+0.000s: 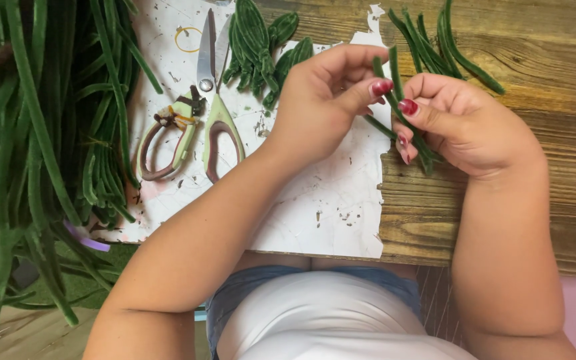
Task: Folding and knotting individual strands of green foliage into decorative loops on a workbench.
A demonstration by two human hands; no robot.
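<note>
Head view: left hand (318, 100) and right hand (461, 127), both with red-painted nails, meet over the wooden surface (501, 200), fingers pinched shut on a small bunch of green fuzzy stems (398, 100) held between them, just above the torn edge of a white sheet (315, 200). On the sheet, kitchen scissors (198, 113) with pale green handles lie with blades shut; finished green leaf shapes (258, 47) beside the blades. Loose cut stems (445, 43) on the bare wood beyond the right hand. A large heap of long green stems (35, 147) at far left.
</note>
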